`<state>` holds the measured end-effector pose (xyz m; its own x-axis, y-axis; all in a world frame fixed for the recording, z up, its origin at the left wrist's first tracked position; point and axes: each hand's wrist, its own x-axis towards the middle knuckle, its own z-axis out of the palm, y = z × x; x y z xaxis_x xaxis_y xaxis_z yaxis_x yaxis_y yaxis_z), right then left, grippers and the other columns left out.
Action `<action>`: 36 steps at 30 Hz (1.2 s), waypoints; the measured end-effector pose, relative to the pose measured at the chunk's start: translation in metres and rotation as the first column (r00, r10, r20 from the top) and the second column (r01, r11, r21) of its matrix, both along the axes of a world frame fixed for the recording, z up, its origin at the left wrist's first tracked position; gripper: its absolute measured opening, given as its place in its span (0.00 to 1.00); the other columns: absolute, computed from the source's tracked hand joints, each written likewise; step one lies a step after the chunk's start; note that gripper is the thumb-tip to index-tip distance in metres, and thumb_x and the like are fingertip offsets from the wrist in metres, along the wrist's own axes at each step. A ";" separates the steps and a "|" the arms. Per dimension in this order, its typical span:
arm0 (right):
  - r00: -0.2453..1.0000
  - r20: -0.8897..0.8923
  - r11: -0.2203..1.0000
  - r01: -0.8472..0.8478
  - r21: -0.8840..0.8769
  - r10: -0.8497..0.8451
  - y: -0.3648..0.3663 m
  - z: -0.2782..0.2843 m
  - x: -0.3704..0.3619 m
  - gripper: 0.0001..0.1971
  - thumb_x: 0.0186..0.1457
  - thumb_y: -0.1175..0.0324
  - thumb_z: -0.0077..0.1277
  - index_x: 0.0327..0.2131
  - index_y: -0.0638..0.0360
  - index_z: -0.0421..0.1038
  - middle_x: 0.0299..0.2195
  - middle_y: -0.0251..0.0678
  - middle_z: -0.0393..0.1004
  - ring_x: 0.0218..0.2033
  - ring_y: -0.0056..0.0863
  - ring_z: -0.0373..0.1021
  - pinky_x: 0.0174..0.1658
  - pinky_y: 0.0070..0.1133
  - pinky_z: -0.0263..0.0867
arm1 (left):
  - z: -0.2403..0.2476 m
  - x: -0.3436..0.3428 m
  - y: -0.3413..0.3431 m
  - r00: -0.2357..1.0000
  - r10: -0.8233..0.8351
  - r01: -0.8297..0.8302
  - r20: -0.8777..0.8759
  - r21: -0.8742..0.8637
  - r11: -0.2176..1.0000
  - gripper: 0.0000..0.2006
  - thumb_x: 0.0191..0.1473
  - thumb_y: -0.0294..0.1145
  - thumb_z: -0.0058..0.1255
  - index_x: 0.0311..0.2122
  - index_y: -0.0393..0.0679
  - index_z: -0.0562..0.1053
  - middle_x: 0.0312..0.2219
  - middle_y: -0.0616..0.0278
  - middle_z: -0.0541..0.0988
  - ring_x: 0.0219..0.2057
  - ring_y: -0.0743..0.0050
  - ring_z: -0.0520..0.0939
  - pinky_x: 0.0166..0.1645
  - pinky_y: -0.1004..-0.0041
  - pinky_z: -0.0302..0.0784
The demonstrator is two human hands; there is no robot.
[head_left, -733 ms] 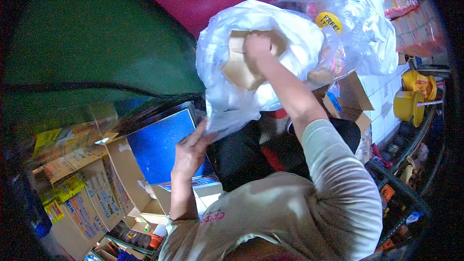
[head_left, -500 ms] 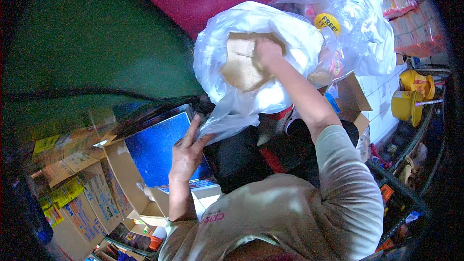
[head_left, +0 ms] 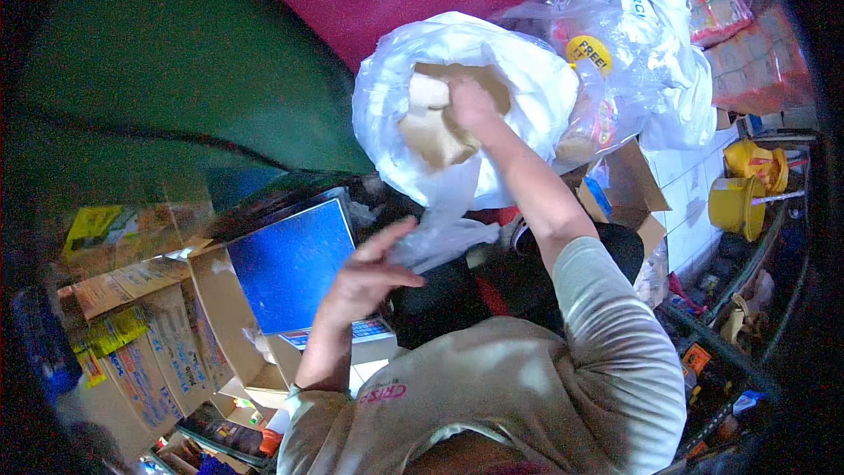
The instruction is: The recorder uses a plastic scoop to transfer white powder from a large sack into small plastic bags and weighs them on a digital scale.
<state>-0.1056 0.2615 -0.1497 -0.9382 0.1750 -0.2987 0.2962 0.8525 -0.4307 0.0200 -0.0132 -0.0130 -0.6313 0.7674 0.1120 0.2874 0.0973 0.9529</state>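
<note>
A large white plastic sack [head_left: 378, 105] with a rolled-back, crumpled mouth stands in front of me. Pale tan loose stuff [head_left: 440, 145], like powder or fine grain, lies inside. My right hand [head_left: 472, 104] reaches down into the sack, its fingers curled. Beside those fingers is a whitish squared piece [head_left: 429, 91]; whether it is a scoop or part of the contents is unclear. A thin clear plastic bag [head_left: 444, 242] hangs at the sack's near rim. My left hand [head_left: 365, 277] is at the bag's left side, fingers spread and open, thumb apart.
A digital scale with a flat blue top [head_left: 294, 264] sits to the left, by an open cardboard box [head_left: 220, 308]. More cartons [head_left: 149, 361] stand beyond it. Clear and white bags [head_left: 607, 79] lie right of the sack. Yellow tubs [head_left: 737, 207] and a dark rack stand at right.
My left hand has turned and moved right and slightly down, its fingers now spread beside the clear bag. My right hand has shifted slightly left inside the sack. The whole view has moved a little.
</note>
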 end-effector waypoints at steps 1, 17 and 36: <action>1.000 0.030 1.000 0.001 0.009 -0.001 0.008 0.002 0.008 0.22 0.38 0.67 0.52 0.41 0.63 0.65 0.41 0.46 0.66 0.46 0.40 0.62 0.50 0.30 0.58 | -0.005 0.001 -0.004 0.970 0.053 -0.092 0.238 0.159 0.983 0.06 0.39 0.23 0.50 0.26 0.43 0.76 0.52 0.50 0.62 0.39 0.63 0.76 0.31 0.75 0.74; 0.966 -0.257 0.995 -0.032 -0.094 0.007 0.045 0.096 0.071 0.20 0.34 0.65 0.57 0.34 0.66 0.69 0.26 0.46 0.72 0.31 0.38 0.70 0.37 0.27 0.63 | -0.023 -0.038 0.021 0.790 0.257 -0.502 -0.556 -0.346 0.792 0.22 0.38 0.16 0.39 0.40 0.49 0.72 0.54 0.50 0.58 0.45 0.51 0.71 0.47 0.67 0.69; 0.978 -0.062 0.976 -0.193 0.096 0.200 0.031 0.164 0.097 0.20 0.32 0.64 0.53 0.31 0.67 0.70 0.32 0.51 0.71 0.35 0.44 0.68 0.41 0.29 0.64 | 0.002 -0.098 0.104 0.937 0.040 -0.196 -0.348 -0.425 0.884 0.34 0.36 0.25 0.44 0.55 0.35 0.54 0.56 0.42 0.48 0.56 0.52 0.57 0.58 0.71 0.54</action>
<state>-0.0090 0.2923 0.0139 -0.9750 0.0079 -0.2220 0.0905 0.9268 -0.3644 -0.0780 0.0912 -0.0113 -0.7090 0.7051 -0.0124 0.5272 0.5416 0.6548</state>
